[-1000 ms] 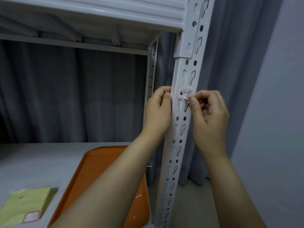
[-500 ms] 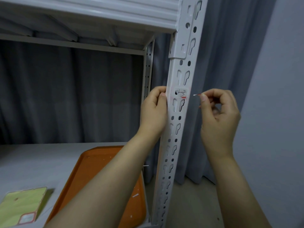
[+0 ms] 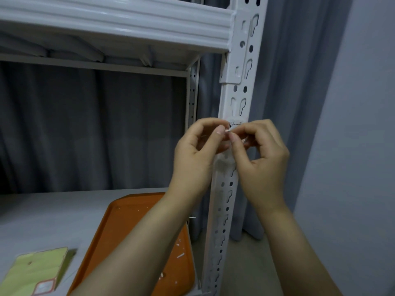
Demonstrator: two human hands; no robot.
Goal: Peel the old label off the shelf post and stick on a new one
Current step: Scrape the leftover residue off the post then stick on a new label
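Note:
A white perforated shelf post (image 3: pixel 239 67) runs down the middle right. The old label (image 3: pixel 236 123), white with handwriting, sticks on it just above my hands. My left hand (image 3: pixel 198 154) and my right hand (image 3: pixel 263 154) meet in front of the post, fingertips together. Between them they pinch a small white scrap of label (image 3: pixel 227 131). The lower edge of the old label is hidden behind my fingers.
An orange tray (image 3: pixel 128 227) with several white label scraps lies on the grey shelf board (image 3: pixel 53 212). A yellow-green label sheet (image 3: pixel 36 272) lies at the lower left. Grey curtain hangs behind, a wall stands at the right, and the upper shelf beam (image 3: pixel 115 20) is overhead.
My left hand let go of the post and came to my right hand. My right hand, holding a torn scrap, moved back in front of the post. The camera shifted upward.

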